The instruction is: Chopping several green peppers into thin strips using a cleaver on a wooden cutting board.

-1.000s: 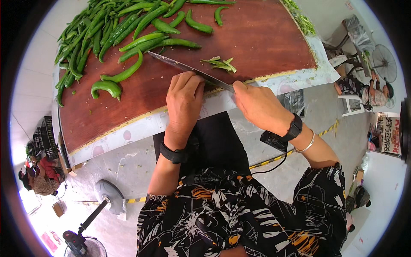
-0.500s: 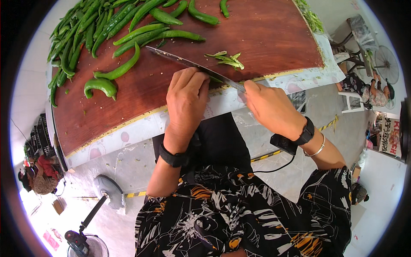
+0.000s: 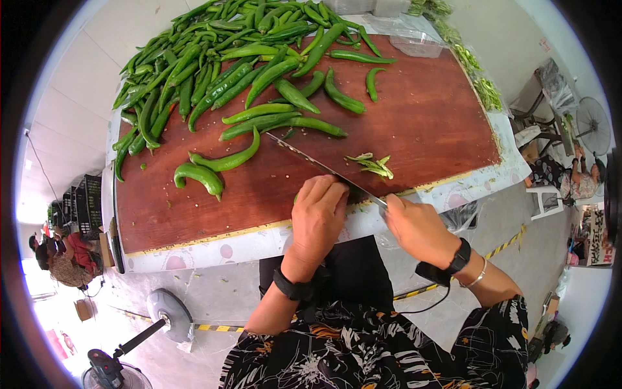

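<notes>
A long knife (image 3: 301,154) lies slanted over the near edge of the wooden board (image 3: 440,117), its handle in my right hand (image 3: 420,232). My left hand (image 3: 316,217) is curled beside the blade, fingers closed on a green pepper (image 3: 354,193) that is mostly hidden by fingers and knife. Just beyond the blade are some thin cut green pieces (image 3: 374,166). Loose peppers (image 3: 227,159) lie to the left, and a large pile of whole green peppers (image 3: 220,78) covers the board's far left.
A clear plastic tray (image 3: 414,44) and chopped greens (image 3: 483,87) line the far right. A standing fan (image 3: 110,369) is low left, with black crates (image 3: 81,201) above it. Other people (image 3: 71,259) (image 3: 576,178) sit at both sides. Striped tape (image 3: 492,249) runs along the floor.
The view has shifted, so board and hands sit lower in the picture and more of the pile shows. Both hands keep their grip near the board's edge.
</notes>
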Motion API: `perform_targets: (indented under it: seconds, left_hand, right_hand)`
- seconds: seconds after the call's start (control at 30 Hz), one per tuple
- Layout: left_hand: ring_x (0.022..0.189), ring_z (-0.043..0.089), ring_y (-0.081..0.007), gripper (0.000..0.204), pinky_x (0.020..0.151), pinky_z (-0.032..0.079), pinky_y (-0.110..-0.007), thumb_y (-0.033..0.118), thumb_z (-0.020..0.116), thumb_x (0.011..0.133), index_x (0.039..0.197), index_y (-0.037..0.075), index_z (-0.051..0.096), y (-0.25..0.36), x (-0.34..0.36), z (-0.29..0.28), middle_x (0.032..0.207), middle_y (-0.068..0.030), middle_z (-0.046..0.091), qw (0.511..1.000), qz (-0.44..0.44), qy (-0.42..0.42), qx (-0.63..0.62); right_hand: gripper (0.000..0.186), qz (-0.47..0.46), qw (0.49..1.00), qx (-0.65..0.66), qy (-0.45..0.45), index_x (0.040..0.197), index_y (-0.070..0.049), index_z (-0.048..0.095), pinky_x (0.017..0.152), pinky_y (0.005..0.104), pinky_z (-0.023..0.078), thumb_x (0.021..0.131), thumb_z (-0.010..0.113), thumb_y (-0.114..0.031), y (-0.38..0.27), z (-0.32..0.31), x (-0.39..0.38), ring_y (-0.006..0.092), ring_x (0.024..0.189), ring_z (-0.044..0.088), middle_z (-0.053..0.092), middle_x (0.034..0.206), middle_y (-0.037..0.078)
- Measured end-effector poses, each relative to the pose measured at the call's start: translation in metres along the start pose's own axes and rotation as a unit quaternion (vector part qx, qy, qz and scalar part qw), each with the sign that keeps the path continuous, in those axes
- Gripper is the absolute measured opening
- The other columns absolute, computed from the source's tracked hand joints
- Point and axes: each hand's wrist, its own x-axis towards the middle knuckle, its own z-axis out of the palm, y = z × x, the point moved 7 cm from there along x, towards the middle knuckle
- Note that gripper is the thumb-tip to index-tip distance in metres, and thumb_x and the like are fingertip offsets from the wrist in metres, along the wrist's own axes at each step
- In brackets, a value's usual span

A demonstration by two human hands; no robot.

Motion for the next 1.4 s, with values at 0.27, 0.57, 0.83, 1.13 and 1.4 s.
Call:
perform_targets:
  seconds: [0.27,0.57,0.83,1.13,1.4]
  left_hand:
    - [0.088,0.061,-0.0313,0.015,0.077,0.051,-0.038,-0.003,0.071,0.073,0.087,0.004,0.068,-0.004,0.005,-0.004,0.094,-0.0097,0.065,1.000,0.001,0.019,0.017]
    - [0.089,0.060,-0.0319,0.013,0.078,0.050,-0.039,-0.001,0.071,0.073,0.085,0.004,0.066,-0.002,0.000,0.000,0.092,-0.0094,0.064,1.000,-0.007,0.007,-0.001]
    - [0.084,0.058,-0.0322,0.011,0.074,0.049,-0.039,-0.001,0.068,0.074,0.082,0.005,0.064,-0.002,0.003,-0.003,0.087,-0.0091,0.061,0.999,0.012,0.039,0.012]
    - [0.083,0.058,-0.0320,0.011,0.073,0.049,-0.039,-0.001,0.068,0.074,0.082,0.005,0.064,0.005,0.009,0.001,0.086,-0.0093,0.061,0.999,0.020,0.006,0.036]
    - [0.086,0.060,-0.0297,0.011,0.078,0.049,-0.036,0.001,0.070,0.076,0.085,0.005,0.066,-0.003,0.005,-0.001,0.089,-0.0077,0.064,0.999,-0.003,0.021,0.035]
  right_hand:
    - [0.012,-0.059,0.997,-0.023,0.050,0.088,-0.001,0.045,0.056,0.0490,0.047,0.086,0.055,-0.006,-0.010,-0.006,0.016,0.0413,0.065,0.060,0.059,0.070,0.019]
    - [0.016,-0.030,0.999,-0.029,0.018,0.091,-0.001,0.046,0.061,0.0504,0.049,0.092,0.056,-0.013,0.002,-0.004,-0.008,0.0435,0.071,0.061,0.061,0.075,0.022]
    - [0.009,-0.046,0.997,-0.044,0.039,0.090,-0.001,0.048,0.058,0.0477,0.049,0.087,0.054,-0.007,-0.001,-0.009,-0.013,0.0387,0.066,0.063,0.062,0.070,0.019]
    - [0.010,-0.048,0.997,-0.035,0.058,0.090,-0.001,0.049,0.058,0.0479,0.049,0.086,0.055,-0.007,0.014,-0.011,-0.026,0.0394,0.065,0.062,0.061,0.069,0.019]
    - [0.013,-0.034,0.998,-0.034,0.027,0.094,-0.001,0.044,0.059,0.0478,0.047,0.092,0.054,-0.009,0.018,-0.006,-0.031,0.0419,0.068,0.059,0.060,0.072,0.019]
